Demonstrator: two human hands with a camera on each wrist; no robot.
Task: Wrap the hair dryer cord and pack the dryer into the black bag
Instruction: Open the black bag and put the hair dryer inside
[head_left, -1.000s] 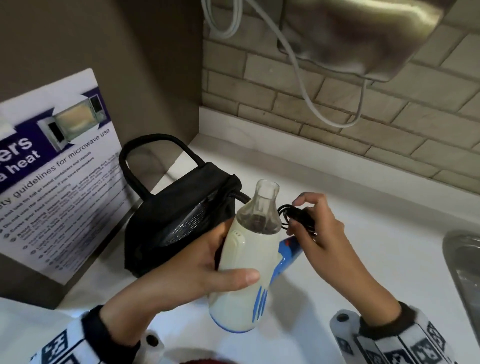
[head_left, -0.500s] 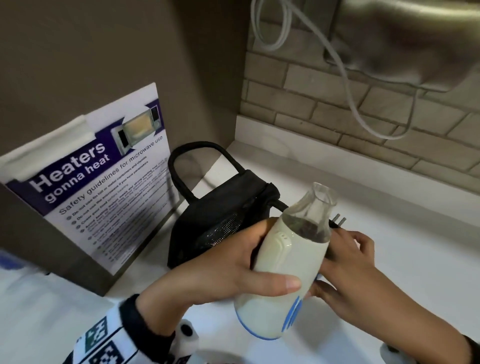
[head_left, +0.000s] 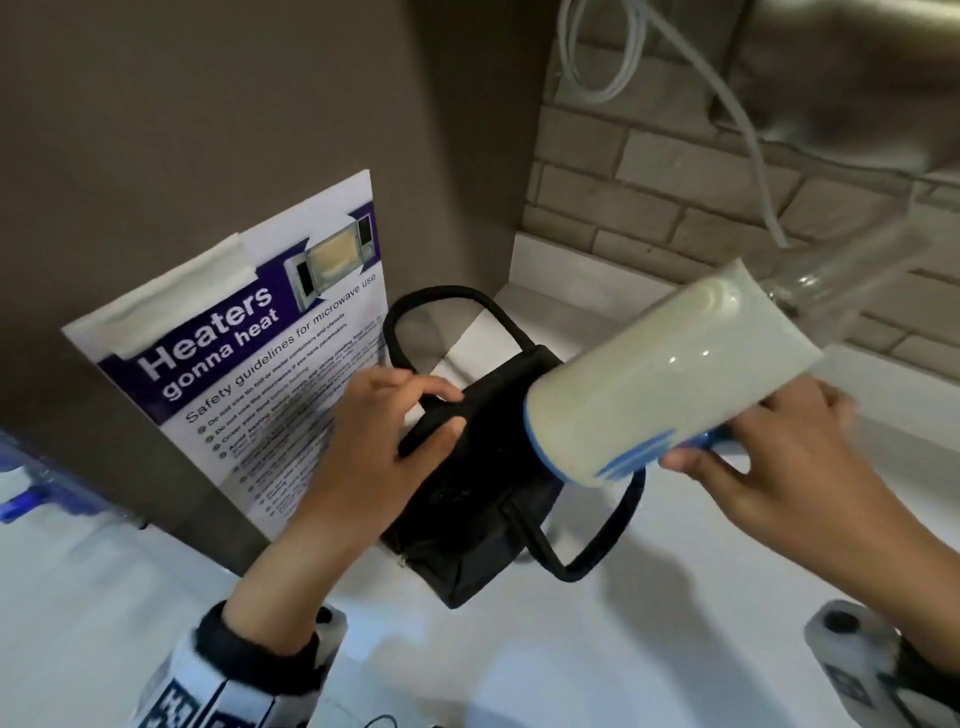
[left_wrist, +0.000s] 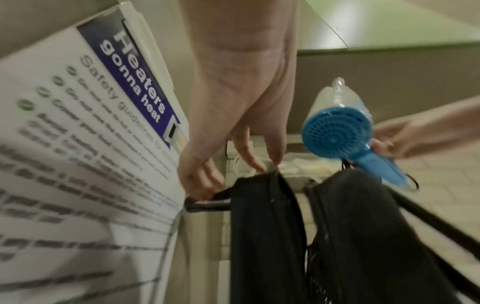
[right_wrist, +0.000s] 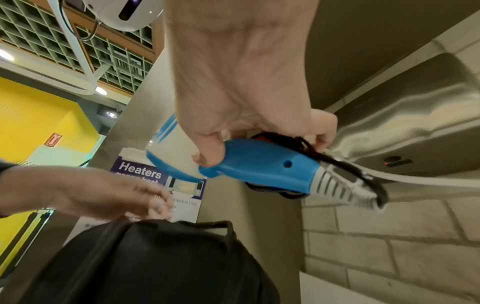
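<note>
Right hand grips the blue handle of the hair dryer, thumb along its side, fingers curled over the black cord bundled against it. Dryer held in the air above the black bag, clear nozzle pointing up and away. Left hand pinches the bag's upper edge, thumb on the fabric, wrist raised. Bag stands on the white counter, beside a microwave safety poster.

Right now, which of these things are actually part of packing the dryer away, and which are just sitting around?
Part of the job:
- hair dryer, held by the right hand
- its black cord, bundled at the handle
- black bag, left hand at its opening

Just there:
- microwave safety poster
- white cable on the brick wall
- white counter
</note>
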